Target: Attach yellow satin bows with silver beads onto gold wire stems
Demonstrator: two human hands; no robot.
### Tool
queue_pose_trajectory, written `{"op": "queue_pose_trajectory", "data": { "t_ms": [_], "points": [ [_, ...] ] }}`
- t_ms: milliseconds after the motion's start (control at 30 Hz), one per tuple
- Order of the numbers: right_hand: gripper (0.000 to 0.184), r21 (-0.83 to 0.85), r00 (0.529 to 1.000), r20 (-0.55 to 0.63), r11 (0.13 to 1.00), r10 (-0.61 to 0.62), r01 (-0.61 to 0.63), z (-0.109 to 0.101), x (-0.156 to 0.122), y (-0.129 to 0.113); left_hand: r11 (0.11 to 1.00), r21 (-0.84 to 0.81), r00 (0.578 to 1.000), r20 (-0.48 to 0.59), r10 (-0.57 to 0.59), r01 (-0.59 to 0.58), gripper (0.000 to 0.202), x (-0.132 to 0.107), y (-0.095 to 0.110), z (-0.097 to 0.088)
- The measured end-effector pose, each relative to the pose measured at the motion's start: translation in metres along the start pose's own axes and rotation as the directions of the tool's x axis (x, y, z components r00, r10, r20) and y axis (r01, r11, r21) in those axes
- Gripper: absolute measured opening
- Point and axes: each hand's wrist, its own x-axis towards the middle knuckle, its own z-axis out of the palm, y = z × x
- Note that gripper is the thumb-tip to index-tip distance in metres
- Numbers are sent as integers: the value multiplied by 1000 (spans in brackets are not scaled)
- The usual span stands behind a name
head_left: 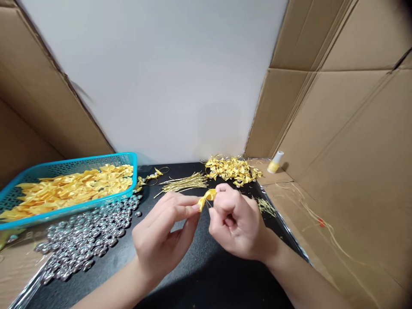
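A small yellow satin ribbon bow [210, 195] is held up above the black tabletop [193, 266], between my two hands. My left hand [164, 236] is closed, pinching the bow's left loop between thumb and fingertips. Against the bow's right side is my right hand [240, 221], its fingers curled. Thin strands of a gold tie [207, 204] run from the bow's pinched middle to the right thumb and forefinger, which are closed on them. The ends of the tie are hidden in the right hand.
A teal basket [135, 161] of yellow bows stands at left, with many silver beads [86, 234] before it. Behind my hands lie gold ties [185, 183] and piled beaded bows [233, 169]. Short gold clippings [266, 207] and a small bottle [275, 163] are at right. Cardboard walls [354, 141] flank the table.
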Motion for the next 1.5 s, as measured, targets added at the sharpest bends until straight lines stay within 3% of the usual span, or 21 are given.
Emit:
{"op": "queue_pose_trajectory", "data": {
  "t_ms": [100, 233, 433, 633, 800, 867, 1100, 1300, 1500],
  "points": [
    [31, 16, 997, -27, 998, -68, 68, 3, -3, 3, 977, -168, 989, -39, -142, 134, 33, -2, 1, 1],
    [32, 31, 996, -60, 997, -63, 65, 6, -5, 3, 890, -335, 944, -11, -331, 308, 23, 2, 8, 2],
    [31, 10, 995, -68, 997, -72, 73, 6, -2, -1, 693, -484, 815, 77, -574, 534, 16, 9, 13, 1],
    [30, -105, 987, -65, 985, -145, 138, 7, -4, -1, 441, -623, 698, 246, -673, 645, 18, 6, 8, 2],
    [27, -222, 966, -27, 944, -257, 245, 8, -5, 1, 274, -676, 600, 306, -740, 683, 23, 7, 10, 4],
    [27, -268, 960, -23, 927, -279, 263, 8, -6, 1, 235, -691, 579, 318, -751, 683, 26, 9, 12, 4],
    [29, -316, 971, 13, 920, -240, 232, 9, -11, 3, 213, -684, 586, 374, -718, 698, 22, 2, 12, 6],
    [27, -240, 981, -64, 957, -181, 160, 11, -7, 4, 360, -656, 657, 281, -699, 663, 16, 1, 9, 6],
    [30, -114, 986, -148, 992, -73, 57, -2, 2, 1, 431, -571, 656, 268, -706, 698, 16, 4, 6, 0]
  ]
}}
